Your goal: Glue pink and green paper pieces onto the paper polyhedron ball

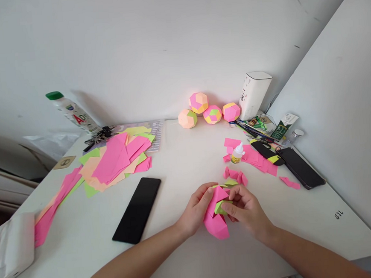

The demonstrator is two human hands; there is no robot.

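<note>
Both my hands meet over the white table [181,165] near its front edge. My left hand [197,208] curls round the left side of a partly built folded paper piece [216,220] of pink and green units. My right hand [245,209] pinches a green unit [223,206] at the piece's right side with thumb and fingers. Several loose pink folded units [235,174] lie just beyond my hands. A small glue bottle [237,153] stands behind them on pink paper scraps.
A black phone [137,210] lies left of my hands; another phone [301,167] lies at the right. A pile of pink, orange and green sheets [116,159] sits at the left. Several finished paper balls [212,113], a white box [254,93], a bottle [72,112] and keys [100,136] line the back.
</note>
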